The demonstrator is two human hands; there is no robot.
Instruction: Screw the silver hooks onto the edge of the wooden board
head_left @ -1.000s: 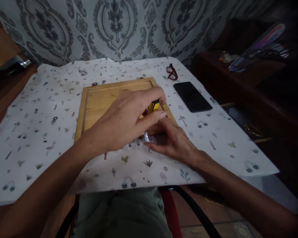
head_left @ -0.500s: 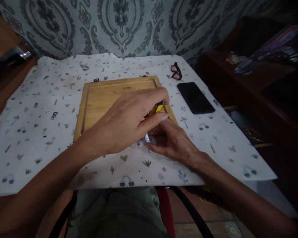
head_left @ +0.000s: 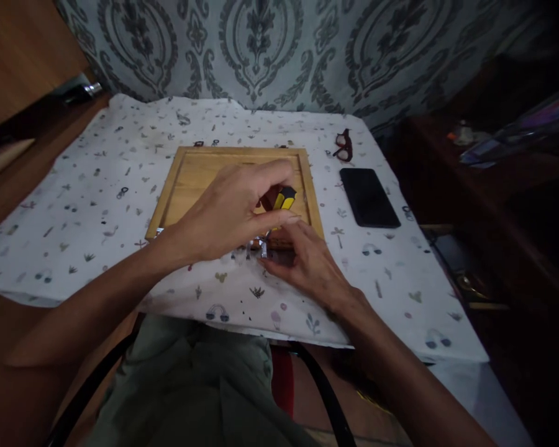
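A shallow wooden box or framed board (head_left: pixel 174 192) lies on the tablecloth, its raised rim towards me. My left hand (head_left: pixel 228 208) reaches across it, fingers curled round a screwdriver (head_left: pixel 285 198) with a yellow and black handle. The screwdriver leans over the near edge; its tip is hard to make out. At that edge is a small shiny metal fitting (head_left: pixel 263 247). My right hand (head_left: pixel 314 264) pinches there from the right, thumb below beside the fitting and fingers up against the wood. Another bit of metal (head_left: pixel 159 231) shows at the near left corner.
A black phone (head_left: pixel 369 197) lies right of the wood, with dark-red-framed glasses (head_left: pixel 343 146) behind it. A printed white cloth (head_left: pixel 102 248) covers the table. A patterned curtain or wall covering (head_left: pixel 261 56) rises at the back. Dark furniture (head_left: pixel 489 205) stands at the right.
My view has shifted, so the table sits differently in it. The screwdriver handle now stands more upright and shows more between my left fingers. Both hands stay at the near edge.
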